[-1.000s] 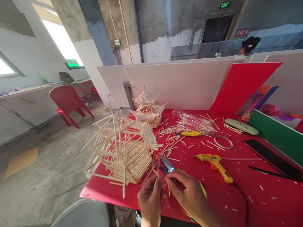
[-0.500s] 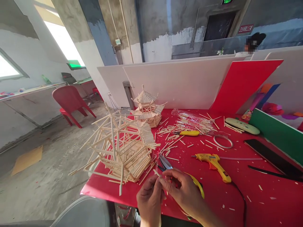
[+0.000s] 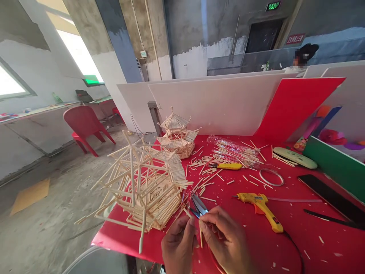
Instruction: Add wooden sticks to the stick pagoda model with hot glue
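My left hand (image 3: 179, 241) pinches a short wooden stick (image 3: 187, 213) between thumb and fingertips, its end poking up. Close beside it, my right hand (image 3: 226, 236) has thumb and forefinger pressed together. Another thin stick (image 3: 201, 239) shows just below those fingertips; I cannot tell whether they grip it. Pliers (image 3: 200, 204) lie beyond my hands, jaws pointing away, handles partly hidden. To the left stands an open pavilion frame of wooden sticks (image 3: 145, 205), partly roofed on its right side. Behind it is a smaller stick pagoda (image 3: 177, 133) with tiered roofs.
A yellow glue gun (image 3: 261, 205) lies right of my hands, its cord running toward me. Farther back are a yellow utility knife (image 3: 229, 166), a plastic bag of sticks (image 3: 236, 152), a wire coil (image 3: 271, 177) and a black phone (image 3: 327, 196). Stick scraps litter the red table (image 3: 242, 251).
My hands have drawn apart slightly, with the left still pinching the stick. More of the pliers shows between them, and the view has shifted a little.
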Available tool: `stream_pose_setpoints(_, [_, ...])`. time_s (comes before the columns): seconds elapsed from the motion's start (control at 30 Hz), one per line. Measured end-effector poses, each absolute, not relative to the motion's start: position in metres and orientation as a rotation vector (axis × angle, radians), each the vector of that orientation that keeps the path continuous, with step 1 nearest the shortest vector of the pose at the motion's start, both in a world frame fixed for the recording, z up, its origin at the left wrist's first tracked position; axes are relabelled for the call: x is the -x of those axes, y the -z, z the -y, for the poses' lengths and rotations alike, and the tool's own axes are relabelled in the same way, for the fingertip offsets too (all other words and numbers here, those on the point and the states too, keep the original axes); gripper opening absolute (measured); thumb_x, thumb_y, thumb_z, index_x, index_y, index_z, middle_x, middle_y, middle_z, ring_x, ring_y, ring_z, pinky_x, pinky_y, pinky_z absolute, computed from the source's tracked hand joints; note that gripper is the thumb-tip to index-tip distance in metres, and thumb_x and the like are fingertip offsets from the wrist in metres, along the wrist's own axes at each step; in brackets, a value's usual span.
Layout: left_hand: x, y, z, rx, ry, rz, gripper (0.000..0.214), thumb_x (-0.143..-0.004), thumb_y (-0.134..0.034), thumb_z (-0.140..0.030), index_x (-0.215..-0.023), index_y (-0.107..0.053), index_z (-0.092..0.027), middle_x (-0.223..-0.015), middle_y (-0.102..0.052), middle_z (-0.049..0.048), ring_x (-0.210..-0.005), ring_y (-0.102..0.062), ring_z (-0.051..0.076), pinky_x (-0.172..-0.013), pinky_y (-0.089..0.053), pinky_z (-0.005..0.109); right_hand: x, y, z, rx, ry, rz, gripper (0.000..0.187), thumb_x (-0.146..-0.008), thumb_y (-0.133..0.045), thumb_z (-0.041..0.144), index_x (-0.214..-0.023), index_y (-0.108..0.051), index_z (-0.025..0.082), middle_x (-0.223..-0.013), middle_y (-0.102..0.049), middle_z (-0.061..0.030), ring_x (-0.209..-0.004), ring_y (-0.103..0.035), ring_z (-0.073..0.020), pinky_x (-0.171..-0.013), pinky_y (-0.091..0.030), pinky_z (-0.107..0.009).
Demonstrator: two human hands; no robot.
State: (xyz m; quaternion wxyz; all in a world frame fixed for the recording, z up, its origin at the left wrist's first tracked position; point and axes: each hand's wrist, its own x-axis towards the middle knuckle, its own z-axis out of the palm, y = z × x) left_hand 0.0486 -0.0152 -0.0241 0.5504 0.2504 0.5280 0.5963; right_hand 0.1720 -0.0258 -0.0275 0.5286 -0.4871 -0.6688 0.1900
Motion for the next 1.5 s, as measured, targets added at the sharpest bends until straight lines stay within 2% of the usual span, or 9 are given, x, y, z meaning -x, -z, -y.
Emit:
stream_pose_setpoints(0.7, [-0.05,0.023,0.012,-0.598,-1.41,-1.287,0.041,-0.052,-0.091,-0.05,-0.072,-0.078,-0.017,-0.049,-0.058,-0.0018,-0.042,-0.042,0.007,-0.04,-0.041,0.017,-0.169,0.034,0.02,1.179,-0.499,1.594,0.009,-0.093,-0.058,0.02,-0.098,-0.062,0.026,-0.082,-0.062,0.0009,-0.074,-0.063,-0.0107,-0.068,-0.05,-0.019])
stream_pose_setpoints(1.03, [-0.039,0.014,0.0,-0.751,-1.357,-1.289,0.037,-0.062,-0.085,-0.05,-0.072,-0.077,-0.016,-0.051,-0.061,-0.0002,-0.041,-0.046,0.007,-0.04,-0.04,0.017,-0.172,0.029,0.018,1.191,-0.493,1.587,0.009,-0.093,-0.059,0.02,-0.099,-0.063,0.025,-0.083,-0.062,0.0003,-0.073,-0.062,-0.0116,-0.067,-0.05,-0.021])
stream_pose_setpoints(1.3, [-0.034,0.006,-0.012,-0.786,-1.348,-1.249,0.035,-0.064,-0.085,-0.048,-0.074,-0.077,-0.015,-0.053,-0.063,0.0003,-0.041,-0.046,0.006,-0.039,-0.038,0.016,-0.181,0.022,0.009,1.229,-0.471,1.567,0.009,-0.094,-0.058,0.022,-0.098,-0.064,0.026,-0.085,-0.063,-0.0007,-0.077,-0.062,-0.013,-0.069,-0.051,-0.023])
stream_pose_setpoints(1.4, [-0.032,0.006,-0.014,-0.803,-1.36,-1.255,0.033,-0.065,-0.085,-0.046,-0.074,-0.077,-0.015,-0.053,-0.063,0.0002,-0.042,-0.048,0.007,-0.04,-0.039,0.016,-0.181,0.011,-0.004,1.271,-0.374,1.56,0.014,-0.093,-0.059,0.025,-0.106,-0.064,0.026,-0.091,-0.063,-0.0017,-0.078,-0.063,-0.0134,-0.07,-0.053,-0.024])
stream_pose_setpoints(1.5, [-0.031,0.005,-0.017,-0.806,-1.381,-1.255,0.033,-0.064,-0.085,-0.045,-0.075,-0.077,-0.015,-0.054,-0.063,0.0002,-0.043,-0.048,0.007,-0.041,-0.04,0.017,-0.178,0.0,-0.021,1.323,-0.225,1.563,0.03,-0.091,-0.062,0.029,-0.121,-0.06,0.026,-0.108,-0.063,-0.0058,-0.096,-0.063,-0.0186,-0.083,-0.055,-0.031])
